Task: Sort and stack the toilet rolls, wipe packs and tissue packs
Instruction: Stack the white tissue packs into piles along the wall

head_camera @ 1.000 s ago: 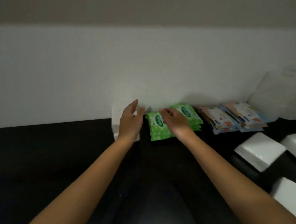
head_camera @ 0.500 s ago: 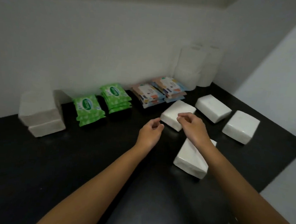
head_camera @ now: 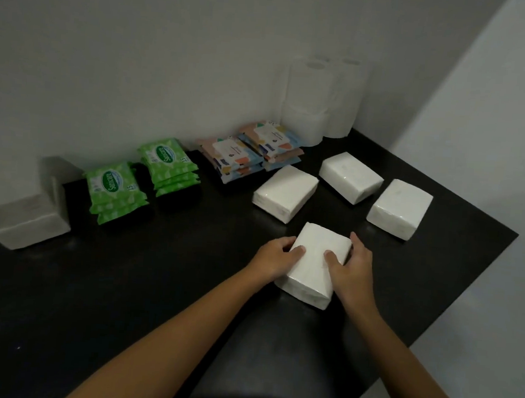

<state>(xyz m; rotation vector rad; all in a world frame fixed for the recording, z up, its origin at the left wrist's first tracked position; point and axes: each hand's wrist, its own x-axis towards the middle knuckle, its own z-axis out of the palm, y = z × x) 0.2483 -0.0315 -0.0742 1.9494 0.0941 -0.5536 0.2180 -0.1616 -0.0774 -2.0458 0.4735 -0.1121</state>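
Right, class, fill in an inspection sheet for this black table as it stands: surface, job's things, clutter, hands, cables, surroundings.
Surface: black table, glossy, dimly lit.
Job's things: nearest tissue pack in hand; three loose tissue packs flat behind it; stacked tissue packs far left; green wipe packs in two stacks; pastel wipe packs in two stacks; toilet rolls stacked in the corner.
Clutter: nothing seen.
Hands: left hand and right hand grip the nearest tissue pack's sides, thumbs on top.
Cables: nothing seen.
Surroundings: plain white walls.
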